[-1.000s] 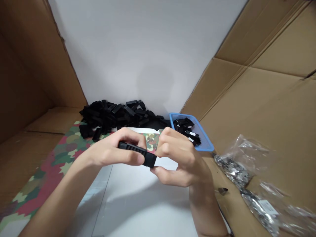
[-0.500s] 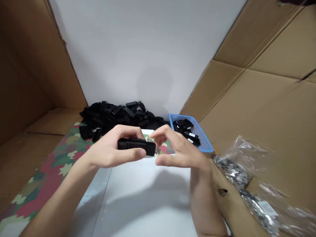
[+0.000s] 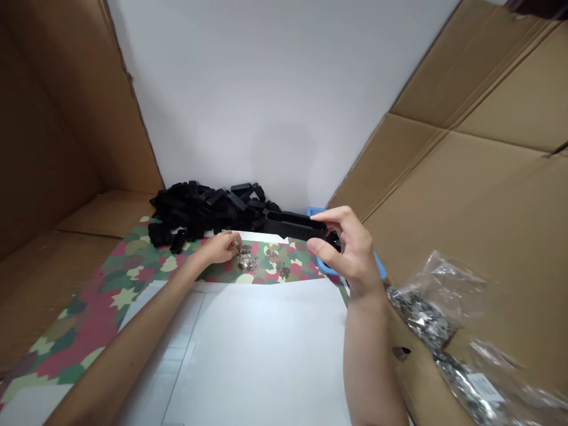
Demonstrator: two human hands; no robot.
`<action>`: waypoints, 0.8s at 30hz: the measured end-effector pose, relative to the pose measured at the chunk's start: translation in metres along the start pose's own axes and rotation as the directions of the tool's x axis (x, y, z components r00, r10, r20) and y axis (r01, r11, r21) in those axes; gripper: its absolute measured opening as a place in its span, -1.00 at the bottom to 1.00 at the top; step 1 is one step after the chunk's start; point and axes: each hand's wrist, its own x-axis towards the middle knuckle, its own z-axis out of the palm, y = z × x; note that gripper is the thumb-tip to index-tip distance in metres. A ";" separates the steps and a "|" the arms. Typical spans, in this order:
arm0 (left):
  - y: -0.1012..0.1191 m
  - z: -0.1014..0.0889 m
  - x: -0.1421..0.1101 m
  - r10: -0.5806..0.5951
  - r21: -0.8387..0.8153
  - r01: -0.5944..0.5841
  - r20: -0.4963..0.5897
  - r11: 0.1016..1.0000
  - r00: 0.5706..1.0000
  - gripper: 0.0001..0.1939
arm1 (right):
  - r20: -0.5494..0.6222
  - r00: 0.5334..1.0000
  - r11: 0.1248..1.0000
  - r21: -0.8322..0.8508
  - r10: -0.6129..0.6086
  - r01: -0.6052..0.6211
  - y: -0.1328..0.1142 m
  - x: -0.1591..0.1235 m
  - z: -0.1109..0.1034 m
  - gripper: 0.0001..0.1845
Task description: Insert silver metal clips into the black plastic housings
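Note:
My right hand (image 3: 345,245) grips a long black plastic housing (image 3: 288,225) by its end, between thumb and fingers, and lifts it above the far edge of the mat. My left hand (image 3: 220,248) rests at the back of the camouflage mat (image 3: 100,316), its fingertips pinched together. They touch or nearly touch a small cluster of shiny metal parts (image 3: 247,261). I cannot tell whether those fingers hold a part. Several more metal bits (image 3: 277,260) lie just to the right.
A heap of black plastic pieces (image 3: 199,208) lies against the white back wall (image 3: 266,100). A blue mesh basket (image 3: 316,211) sits mostly behind my right hand. A clear bag of metal parts (image 3: 426,313) lies on the cardboard (image 3: 479,213) at right. A white sheet (image 3: 257,349) covers the front.
The black housing has gone from both hands to my right hand alone and moved up and away from me. My left hand has moved forward to the metal parts on the mat.

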 end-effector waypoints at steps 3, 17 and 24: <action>-0.012 0.013 0.004 0.018 -0.034 -0.016 0.042 0.999 0.999 -0.74 | 0.041 0.999 0.999 -0.044 -0.017 0.019 0.003 0.001 0.002 -0.81; 0.087 -0.083 -0.068 0.116 -0.590 -0.281 -0.302 0.757 0.946 -0.75 | 0.164 0.945 0.925 -0.211 -0.285 0.315 0.000 0.002 0.002 -0.79; 0.122 -0.080 -0.088 0.168 -0.754 -0.251 -0.187 0.607 0.968 -0.79 | 0.153 0.921 0.855 -0.342 -0.359 0.390 -0.017 -0.002 0.004 -0.74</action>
